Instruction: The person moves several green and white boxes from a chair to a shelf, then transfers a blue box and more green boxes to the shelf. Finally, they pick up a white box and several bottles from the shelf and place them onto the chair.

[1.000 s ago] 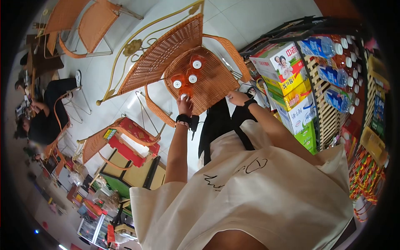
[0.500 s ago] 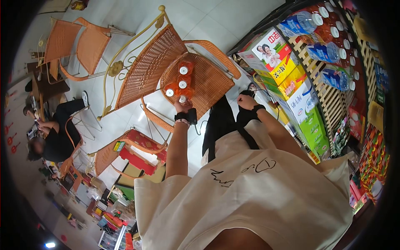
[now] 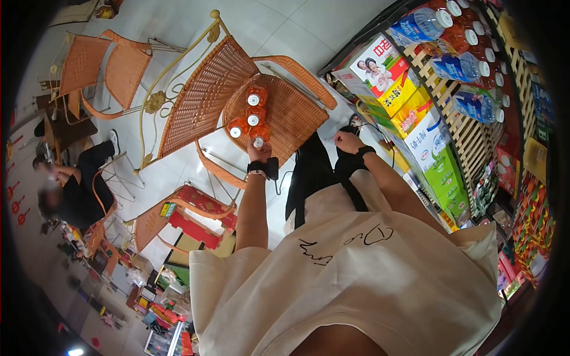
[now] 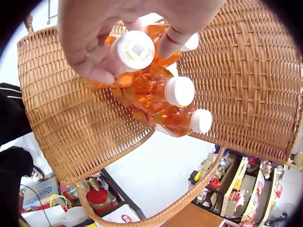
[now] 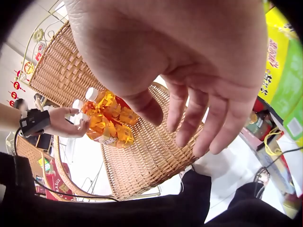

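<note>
Several bottles of orange drink with white caps (image 3: 253,120) stand close together on the woven seat (image 3: 297,121) of a wicker chair. The left hand (image 3: 259,153) grips the one nearest the person; in the left wrist view its thumb and fingers (image 4: 97,71) are round that bottle just below the white cap (image 4: 136,50). Two other caps (image 4: 180,91) show beside and below it there. Over the near right side of the seat, the right hand (image 3: 348,142) is apart from the bottles. Its fingers (image 5: 218,118) hang loosely bent and hold nothing in the right wrist view.
The chair's woven backrest (image 3: 205,89) rises at left, its armrest (image 3: 303,74) on the far side. Stacked cartons (image 3: 409,113) and a rack of bottles (image 3: 460,65) stand at right. Another chair (image 3: 151,228) holds a red box; a seated person (image 3: 80,190) is at far left.
The head view has shifted, moving the chair left in the picture. The bottle in the left hand sits slightly farther right relative to the others. The right hand remains apart from the bottles.
</note>
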Demonstrator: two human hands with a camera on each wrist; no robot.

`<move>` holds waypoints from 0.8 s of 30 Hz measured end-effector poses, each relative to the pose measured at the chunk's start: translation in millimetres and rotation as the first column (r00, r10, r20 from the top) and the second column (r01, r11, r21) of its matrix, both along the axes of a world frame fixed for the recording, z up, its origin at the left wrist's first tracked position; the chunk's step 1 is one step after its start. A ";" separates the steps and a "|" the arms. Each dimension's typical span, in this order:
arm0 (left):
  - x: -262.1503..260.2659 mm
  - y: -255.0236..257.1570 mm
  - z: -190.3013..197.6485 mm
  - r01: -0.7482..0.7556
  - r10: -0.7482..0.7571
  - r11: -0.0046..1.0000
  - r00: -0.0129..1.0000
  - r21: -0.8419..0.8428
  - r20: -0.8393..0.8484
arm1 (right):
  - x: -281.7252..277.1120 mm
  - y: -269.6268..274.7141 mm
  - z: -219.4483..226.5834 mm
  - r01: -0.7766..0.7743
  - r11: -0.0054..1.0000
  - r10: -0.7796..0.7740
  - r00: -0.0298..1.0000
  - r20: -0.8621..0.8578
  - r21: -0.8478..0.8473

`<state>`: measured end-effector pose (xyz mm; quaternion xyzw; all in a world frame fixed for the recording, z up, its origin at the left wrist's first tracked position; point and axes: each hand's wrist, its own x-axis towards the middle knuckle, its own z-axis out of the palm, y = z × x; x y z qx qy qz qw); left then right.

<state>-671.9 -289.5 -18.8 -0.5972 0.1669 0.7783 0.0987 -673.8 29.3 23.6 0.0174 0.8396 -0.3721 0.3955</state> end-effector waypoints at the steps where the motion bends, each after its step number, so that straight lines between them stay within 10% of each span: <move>1: 0.3 0.9 -0.4 -0.007 0.006 1.000 1.000 -0.021 -0.014 | -1.6 0.5 3.0 -0.017 1.000 0.016 1.000 0.009 0.015; 8: -0.7 -12.4 -7.8 0.004 -0.011 0.998 0.995 0.067 0.100 | -3.3 0.7 1.5 -0.073 0.996 0.071 0.997 0.029 0.055; 11: 6.1 -13.4 -17.6 0.085 -0.078 0.994 0.992 0.064 -0.094 | -4.3 -3.9 5.3 -0.059 0.998 0.057 0.998 0.038 0.035; 24: -1.8 12.2 27.3 0.279 -0.262 0.913 0.960 -0.299 0.095 | -5.0 -7.0 12.8 -0.056 0.998 0.057 0.997 -0.048 0.008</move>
